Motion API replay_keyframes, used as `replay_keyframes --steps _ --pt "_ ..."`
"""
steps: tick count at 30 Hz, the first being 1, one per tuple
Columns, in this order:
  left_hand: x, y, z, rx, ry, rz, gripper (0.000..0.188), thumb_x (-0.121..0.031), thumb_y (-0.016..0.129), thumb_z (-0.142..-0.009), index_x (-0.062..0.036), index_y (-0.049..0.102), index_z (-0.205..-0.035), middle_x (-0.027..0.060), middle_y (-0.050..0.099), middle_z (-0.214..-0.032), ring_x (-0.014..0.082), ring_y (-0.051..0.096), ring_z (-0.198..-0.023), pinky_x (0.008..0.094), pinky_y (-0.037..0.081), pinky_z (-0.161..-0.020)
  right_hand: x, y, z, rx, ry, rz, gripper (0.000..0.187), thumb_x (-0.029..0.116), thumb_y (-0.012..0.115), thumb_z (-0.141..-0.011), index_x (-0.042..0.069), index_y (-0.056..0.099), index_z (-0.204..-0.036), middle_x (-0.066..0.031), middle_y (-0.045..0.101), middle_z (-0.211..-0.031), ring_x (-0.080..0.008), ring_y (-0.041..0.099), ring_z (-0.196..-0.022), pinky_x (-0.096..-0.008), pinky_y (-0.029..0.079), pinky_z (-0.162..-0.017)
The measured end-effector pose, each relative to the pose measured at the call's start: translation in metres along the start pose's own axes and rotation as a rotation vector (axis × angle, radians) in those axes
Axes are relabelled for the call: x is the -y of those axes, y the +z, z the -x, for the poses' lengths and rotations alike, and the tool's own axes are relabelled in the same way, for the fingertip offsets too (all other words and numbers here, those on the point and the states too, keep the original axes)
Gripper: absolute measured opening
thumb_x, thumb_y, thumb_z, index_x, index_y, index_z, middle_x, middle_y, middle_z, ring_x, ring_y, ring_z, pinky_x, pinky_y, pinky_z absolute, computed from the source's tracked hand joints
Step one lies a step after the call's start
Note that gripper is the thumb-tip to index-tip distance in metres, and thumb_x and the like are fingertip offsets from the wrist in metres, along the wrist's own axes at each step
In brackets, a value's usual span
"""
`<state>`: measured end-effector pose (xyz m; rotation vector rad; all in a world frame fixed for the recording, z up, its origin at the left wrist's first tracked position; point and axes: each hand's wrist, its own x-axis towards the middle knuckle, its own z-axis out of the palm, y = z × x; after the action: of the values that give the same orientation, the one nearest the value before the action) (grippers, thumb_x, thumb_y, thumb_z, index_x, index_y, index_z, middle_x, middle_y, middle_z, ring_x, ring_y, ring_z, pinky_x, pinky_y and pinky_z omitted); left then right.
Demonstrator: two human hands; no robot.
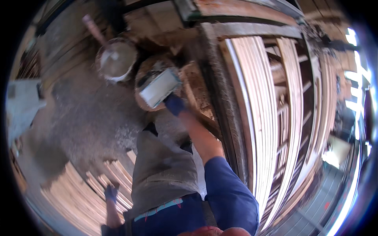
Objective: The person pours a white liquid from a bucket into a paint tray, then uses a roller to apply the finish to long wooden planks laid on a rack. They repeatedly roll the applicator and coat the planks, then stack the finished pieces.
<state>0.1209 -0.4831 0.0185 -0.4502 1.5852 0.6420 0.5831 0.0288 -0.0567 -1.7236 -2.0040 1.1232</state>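
The wearer's grey-brown apron (163,169) and dark blue right sleeve (232,188) filled the lower centre of the frame, nearest the camera. The right hand (174,104), in a dark glove, was found near the centre; its grip was closed on the lower edge of a pale rectangular block (160,87). This block stood tilted over a round tub (145,101) just above the centre; blur prevented confirming whether the two touched. The left hand (111,192), also dark-gloved, was at lower left among pale wooden strips (71,188), which lay roughly side by side; whether that grip was open or closed could not be told. Beyond, at upper left, a bucket (123,77) with whitish contents stood just beside the tub on the stained floor (90,106), a pinkish stick (93,28) extending above it. On the right side, a rack (260,28) carried long bundled boards (254,78). Bright openings (356,86) were noted at the far right edge.
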Motion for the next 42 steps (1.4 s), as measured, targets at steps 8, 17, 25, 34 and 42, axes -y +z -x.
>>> replay_keyframes --steps 8,17,25,34,42 --pt "0.043 0.030 0.012 -0.003 -0.103 -0.654 0.068 -0.056 0.047 -0.091 -0.0069 0.044 -0.137 0.0152 0.054 -0.132 0.0287 0.060 -0.105 0.0409 0.049 -0.078 0.027 -0.030 0.034 -0.081 -0.286 0.213 0.021 0.020 0.053 -0.089 0.010 0.064 -0.104 -0.0183 0.064 -0.092 -0.0344 0.065 -0.082 -0.0449 0.051 -0.064" --pt "-0.057 0.232 -0.038 0.289 0.344 -0.407 0.033 -0.041 0.051 -0.094 -0.0144 0.061 -0.111 0.0121 0.069 -0.097 0.0270 0.066 -0.080 0.0378 0.050 -0.068 0.134 -0.289 0.294 -0.185 -0.100 -0.198 0.029 0.028 0.058 -0.092 0.001 0.062 -0.103 -0.0192 0.068 -0.082 -0.0373 0.066 -0.068 -0.0461 0.052 -0.063" --pt "0.058 0.301 0.049 0.361 0.401 -1.032 0.035 -0.041 0.053 -0.093 -0.0126 0.063 -0.110 0.0092 0.070 -0.095 0.0220 0.067 -0.075 0.0334 0.048 -0.064 0.062 -0.385 0.638 -0.446 0.408 -0.330 0.033 0.030 0.067 -0.089 -0.002 0.062 -0.095 -0.0038 0.062 -0.071 -0.0066 0.054 -0.059 -0.0244 0.043 -0.050" --pt "0.123 0.226 -0.033 0.110 -0.081 -1.198 0.032 -0.038 0.054 -0.091 -0.0094 0.062 -0.104 0.0173 0.070 -0.091 0.0290 0.066 -0.067 0.0402 0.048 -0.054 -0.015 -0.368 0.737 -0.502 0.778 -0.316 0.015 0.017 0.063 -0.087 0.001 0.064 -0.088 -0.0018 0.059 -0.061 -0.0079 0.052 -0.051 -0.0276 0.041 -0.045" --pt "0.051 0.284 -0.021 0.264 0.136 -0.722 0.040 -0.042 0.048 -0.094 -0.0107 0.059 -0.116 0.0125 0.071 -0.099 0.0245 0.067 -0.073 0.0354 0.045 -0.061 0.016 -0.448 0.455 -0.213 0.403 0.056 0.024 0.017 0.059 -0.087 0.000 0.063 -0.103 -0.0214 0.066 -0.083 -0.0360 0.065 -0.079 -0.0432 0.050 -0.068"
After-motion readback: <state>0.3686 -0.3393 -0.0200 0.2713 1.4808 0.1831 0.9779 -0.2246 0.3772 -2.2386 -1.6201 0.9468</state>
